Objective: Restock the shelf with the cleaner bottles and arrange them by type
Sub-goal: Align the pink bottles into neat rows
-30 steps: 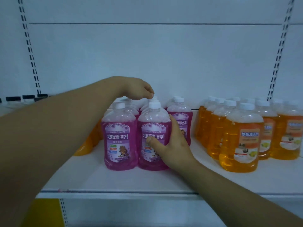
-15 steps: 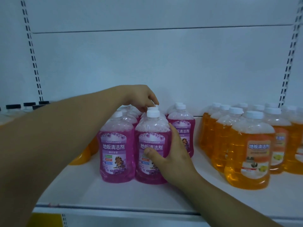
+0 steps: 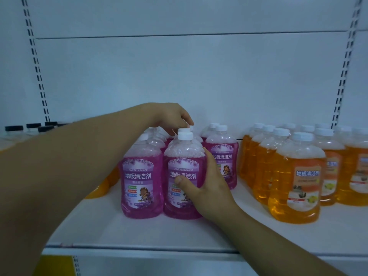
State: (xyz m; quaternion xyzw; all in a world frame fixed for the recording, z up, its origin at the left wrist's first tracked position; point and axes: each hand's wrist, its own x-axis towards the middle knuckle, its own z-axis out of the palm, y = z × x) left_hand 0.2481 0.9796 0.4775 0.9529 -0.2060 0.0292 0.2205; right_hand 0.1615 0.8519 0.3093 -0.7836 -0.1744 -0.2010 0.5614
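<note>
Head view only. The right hand [image 3: 207, 188] wraps the front purple bottle [image 3: 184, 166], thumb across the label and fingers round its right side. The bottle stands upright in the front row on the shelf [image 3: 139, 232], touching a second purple bottle [image 3: 140, 182] just left of it.

The left hand [image 3: 171, 118] reaches in from the left, above and just behind the front purple bottle. Its fingers curl down at the white caps [image 3: 184, 130]. I cannot tell whether they pinch a cap or only rest there, because the knuckles hide it.

More purple bottles [image 3: 225, 154] stand behind and right-behind it. The orange bottles [image 3: 296, 176] are grouped well to its right, with bare shelf between. One orange bottle [image 3: 97, 190] sits to its left, half hidden by the left arm. Black caps [image 3: 33, 126] show far left-behind.

The step is probably squaring the front purple bottle into its row. To do it well:
- Slide it with the base flat rather than lifting it.
- Keep the label facing front and the bottle flush with its left neighbour.
- Steady the caps behind so the back row doesn't topple.
- Avoid sudden shoves, since the bottle looks full and its plastic smooth.

The lone orange bottle on the left looks out of place by type and likely needs moving later.
</note>
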